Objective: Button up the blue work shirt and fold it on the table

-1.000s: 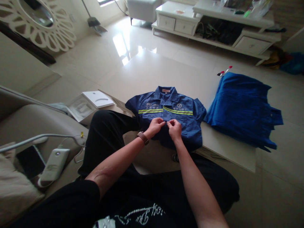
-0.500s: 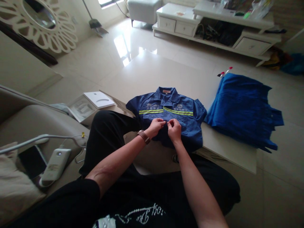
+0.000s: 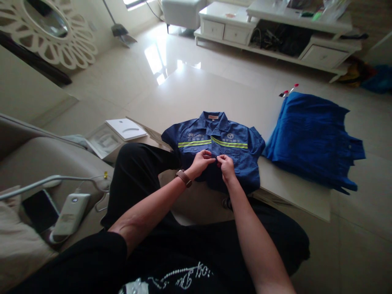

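A dark blue work shirt with yellow-green reflective stripes lies face up over the near edge of the low table, its collar away from me. My left hand, with a watch on the wrist, pinches the shirt's front opening below the stripes. Close beside it, my right hand is closed on the other side of the same opening, the fingertips almost touching. Whatever button or edge sits between the fingers is too small to make out. The lower part of the shirt hangs off the table toward my lap.
A stack of folded blue garments lies to the right on the table, red-tipped items behind it. At left are an open white box, and on the sofa a phone, a power bank and a hanger.
Both hands stay at the shirt's front with small finger movements. The left fingers have straightened a little and the right fingers have curled in. The view has shifted slightly.
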Motion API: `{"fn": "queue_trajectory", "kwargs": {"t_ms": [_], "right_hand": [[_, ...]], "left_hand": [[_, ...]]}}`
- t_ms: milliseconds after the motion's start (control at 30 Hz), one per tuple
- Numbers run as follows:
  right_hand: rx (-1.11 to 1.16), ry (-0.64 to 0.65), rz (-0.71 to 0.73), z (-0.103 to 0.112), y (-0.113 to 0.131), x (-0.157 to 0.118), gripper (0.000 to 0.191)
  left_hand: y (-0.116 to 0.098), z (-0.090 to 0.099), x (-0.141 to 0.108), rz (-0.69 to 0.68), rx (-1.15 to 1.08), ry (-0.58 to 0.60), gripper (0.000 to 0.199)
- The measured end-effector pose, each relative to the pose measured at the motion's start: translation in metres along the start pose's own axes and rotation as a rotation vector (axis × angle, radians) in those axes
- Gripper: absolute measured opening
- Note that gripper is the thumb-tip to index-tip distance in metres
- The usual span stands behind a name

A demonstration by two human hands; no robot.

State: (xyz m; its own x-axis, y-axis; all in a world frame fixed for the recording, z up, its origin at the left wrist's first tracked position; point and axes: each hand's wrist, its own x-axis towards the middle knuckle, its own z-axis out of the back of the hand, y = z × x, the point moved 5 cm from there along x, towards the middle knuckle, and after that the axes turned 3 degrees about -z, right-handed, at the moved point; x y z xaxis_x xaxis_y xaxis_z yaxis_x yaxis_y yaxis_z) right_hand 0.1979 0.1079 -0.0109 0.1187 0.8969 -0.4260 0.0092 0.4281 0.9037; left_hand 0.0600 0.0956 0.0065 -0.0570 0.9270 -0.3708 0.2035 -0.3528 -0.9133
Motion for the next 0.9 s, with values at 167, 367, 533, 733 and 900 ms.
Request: {"fn": "queue_trajectory", "kwargs": {"t_ms": [167, 367, 533, 733, 900], "right_hand": [[-0.064, -0.005, -0.035, 0.002, -0.005, 0.001, 0.027], [-0.316, -0.158, 0.216, 0.015, 0.009, -0.002, 0.034], [-0.375, -0.204, 0.276, 0.013, 0.008, -0.003, 0.047], [-0.378, -0.182, 0.333, 0.014, 0.007, -0.001, 0.011], [-0.359, -0.178, 0.324, 0.017, 0.005, 0.0, 0.006]], "left_hand": [[0.001, 0.004, 0.004, -0.083, 0.143, 0.059, 0.037], [0.005, 0.003, 0.0, -0.202, 0.336, 0.159, 0.019], [0.005, -0.001, -0.018, -0.322, 0.565, 0.234, 0.025], [0.008, -0.006, -0.027, -0.362, 0.693, 0.294, 0.031], [0.006, -0.002, -0.009, -0.244, 0.642, 0.257, 0.029]]}}
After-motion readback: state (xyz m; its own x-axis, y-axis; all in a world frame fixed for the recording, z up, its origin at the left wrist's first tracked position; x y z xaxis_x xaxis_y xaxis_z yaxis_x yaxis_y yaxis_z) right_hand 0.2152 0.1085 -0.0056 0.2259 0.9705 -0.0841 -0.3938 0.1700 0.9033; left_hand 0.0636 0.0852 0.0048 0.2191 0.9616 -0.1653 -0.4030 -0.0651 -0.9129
